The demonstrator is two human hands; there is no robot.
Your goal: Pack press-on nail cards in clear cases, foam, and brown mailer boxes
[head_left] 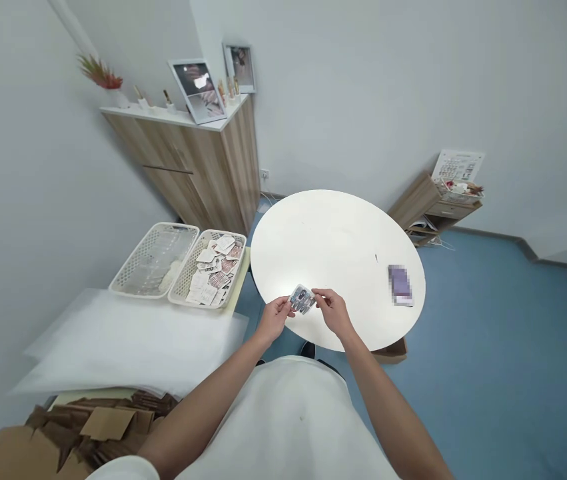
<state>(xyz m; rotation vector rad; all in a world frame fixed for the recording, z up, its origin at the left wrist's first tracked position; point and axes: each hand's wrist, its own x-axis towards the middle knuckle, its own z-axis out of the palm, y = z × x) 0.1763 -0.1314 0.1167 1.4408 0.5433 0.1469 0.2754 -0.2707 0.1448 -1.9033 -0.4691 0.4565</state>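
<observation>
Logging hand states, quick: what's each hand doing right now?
Left hand: closed, holding the small printed card by its left side.
Right hand: closed, fingertips holding the same card at its right side.

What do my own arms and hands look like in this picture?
Your left hand and right hand are ungloved, and your forearms are uncovered, with no watch, bracelet or cable visible. A white short sleeve shows at the left arm, matching your plain white top. Rings would be too small to tell.
</observation>
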